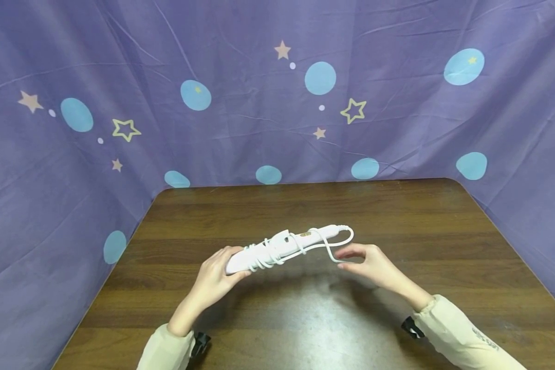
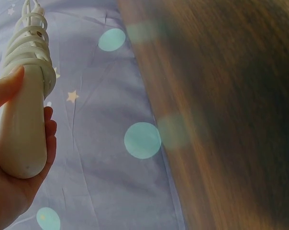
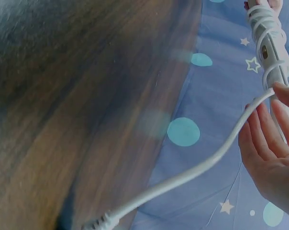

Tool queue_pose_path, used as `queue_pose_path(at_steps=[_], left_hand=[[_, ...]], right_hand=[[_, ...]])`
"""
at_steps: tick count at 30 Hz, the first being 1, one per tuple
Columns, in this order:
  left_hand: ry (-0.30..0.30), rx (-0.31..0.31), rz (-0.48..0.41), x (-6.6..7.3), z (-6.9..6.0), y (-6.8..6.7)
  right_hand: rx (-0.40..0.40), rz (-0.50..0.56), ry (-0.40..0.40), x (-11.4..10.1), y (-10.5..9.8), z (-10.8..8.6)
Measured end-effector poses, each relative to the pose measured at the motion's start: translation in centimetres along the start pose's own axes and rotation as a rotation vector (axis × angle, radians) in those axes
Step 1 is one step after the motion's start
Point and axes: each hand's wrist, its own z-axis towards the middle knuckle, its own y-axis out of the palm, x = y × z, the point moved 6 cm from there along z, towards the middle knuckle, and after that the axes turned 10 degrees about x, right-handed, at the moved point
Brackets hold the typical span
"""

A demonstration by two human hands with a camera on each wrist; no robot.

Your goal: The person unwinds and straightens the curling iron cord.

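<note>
A white hair straightener (image 1: 330, 231), its white cord (image 1: 269, 257) wound around it in several turns, is held above the table, tilted up to the right. My left hand (image 1: 217, 272) grips its rounded end, thumb on one side and fingers on the other, as the left wrist view also shows. Near the straightener's other end, my right hand (image 1: 367, 264) pinches a loose stretch of the cord between thumb and fingers. In the right wrist view this free cord (image 3: 197, 170) runs down to a ribbed end (image 3: 104, 222), cut off by the frame. A small gold panel (image 3: 265, 51) marks the straightener's body.
A brown wooden table (image 1: 176, 216) with rounded far corners lies below both hands. Behind it and along its sides hangs a purple curtain (image 1: 250, 133) with blue spots and stars. Dark straps (image 1: 412, 327) sit at both cuffs.
</note>
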Motion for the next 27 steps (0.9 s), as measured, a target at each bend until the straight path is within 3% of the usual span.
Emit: queue_pose_path(at_steps=[7,15,24,27], left_hand=[[0.000,0.001,0.005,-0.1,0.0,0.0],[0.005,0.003,0.008,-0.2,-0.1,-0.1],[0.020,-0.006,0.021,-0.2,-0.2,-0.2],[0.024,-0.012,0.024,-0.2,-0.2,-0.2]], right_hand=[[0.040,-0.025,-0.022,-0.1,0.2,-0.1],[0.077,-0.009,-0.186,-1.2,0.0,-0.2],[0.143,-0.050,-0.384,-5.8,-1.7,0.1],[0.153,-0.054,-0.410,-7.3,-2.4,0.4]])
